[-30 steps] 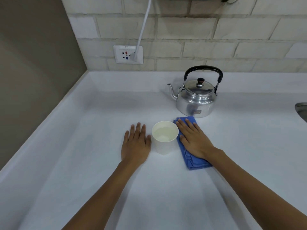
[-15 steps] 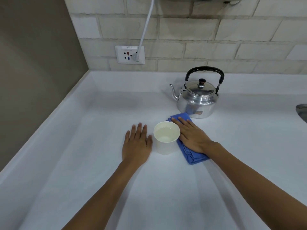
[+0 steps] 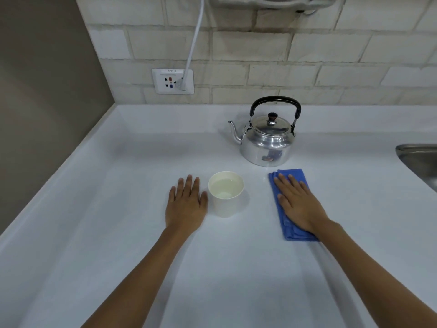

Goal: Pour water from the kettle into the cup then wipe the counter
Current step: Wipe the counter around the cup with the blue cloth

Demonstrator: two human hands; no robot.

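A shiny steel kettle with a black handle stands upright at the back of the white counter, spout pointing left. In front of it, a white paper cup holds water. My left hand lies flat on the counter just left of the cup, palm down, holding nothing. My right hand presses flat on a folded blue cloth, which lies on the counter to the right of the cup, with a gap between them. The hand hides the cloth's middle.
A metal sink cuts into the counter at the right edge. A wall outlet with a white cable plugged in sits on the brick wall behind. A brown side wall bounds the counter on the left.
My right hand has slid the blue cloth to the right, away from the cup it was touching. The left hand, cup and kettle have stayed put.
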